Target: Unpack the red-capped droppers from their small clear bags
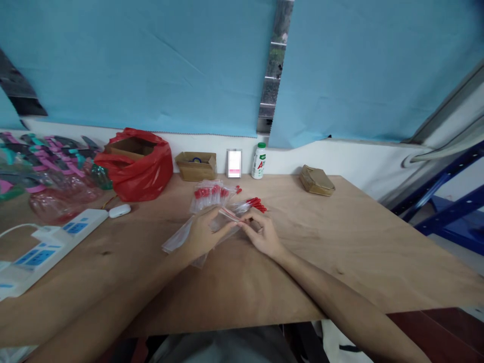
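Observation:
Both of my hands meet over the middle of the wooden table at a clear plastic zip bag (229,215) with a red line along its top edge. My left hand (203,233) grips the bag's left side between thumb and fingers. At the bag's right end, my right hand (262,233) pinches the top edge. More flat clear bags (177,238) lie under and beside my left hand. Just beyond my hands are a loose bunch of clear sticks with red ends (257,203) and a pile of filled bags (210,194) showing similar red ends.
A white power strip (56,247), earbud case (120,210) and several spray bottles (56,186) occupy the left. Along the back stand a red plastic bag (151,171), open carton (196,167), lit phone (234,164), white bottle (259,162) and brown packet (316,180).

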Motion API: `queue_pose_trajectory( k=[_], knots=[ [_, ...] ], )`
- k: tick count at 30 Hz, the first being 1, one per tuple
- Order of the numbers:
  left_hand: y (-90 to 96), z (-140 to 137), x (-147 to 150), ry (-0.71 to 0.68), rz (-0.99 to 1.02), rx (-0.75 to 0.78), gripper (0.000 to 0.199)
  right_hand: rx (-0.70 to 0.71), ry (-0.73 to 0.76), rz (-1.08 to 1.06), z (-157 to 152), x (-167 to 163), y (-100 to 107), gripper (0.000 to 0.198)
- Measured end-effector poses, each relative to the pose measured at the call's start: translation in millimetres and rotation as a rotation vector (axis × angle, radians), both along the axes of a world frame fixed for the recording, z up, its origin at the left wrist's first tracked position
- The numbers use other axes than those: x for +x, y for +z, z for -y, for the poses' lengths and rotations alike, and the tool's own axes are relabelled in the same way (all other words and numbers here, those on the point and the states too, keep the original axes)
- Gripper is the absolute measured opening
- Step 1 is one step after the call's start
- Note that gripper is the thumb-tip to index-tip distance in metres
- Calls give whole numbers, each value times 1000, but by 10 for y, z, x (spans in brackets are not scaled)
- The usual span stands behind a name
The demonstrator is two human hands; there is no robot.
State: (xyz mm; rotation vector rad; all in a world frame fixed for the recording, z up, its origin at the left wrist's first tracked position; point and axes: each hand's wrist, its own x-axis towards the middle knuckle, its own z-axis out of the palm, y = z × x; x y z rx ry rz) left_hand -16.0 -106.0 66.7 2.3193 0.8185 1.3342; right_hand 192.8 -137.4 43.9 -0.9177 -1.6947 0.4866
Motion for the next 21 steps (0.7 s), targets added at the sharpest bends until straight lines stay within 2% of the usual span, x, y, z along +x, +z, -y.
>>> queue_pose_trajectory(
  k=[13, 17, 21],
  knots=[
    [-48, -3, -6, -14, 20, -71, 11, -71, 56, -48, 34, -72, 17, 24],
    [18, 26, -9, -52, 61, -152, 11, -102, 67, -107, 32, -69, 1, 25],
    [44, -7, -38, -82, 154, -274, 21, -141, 67, -147, 12, -43, -14, 27]
  ],
)
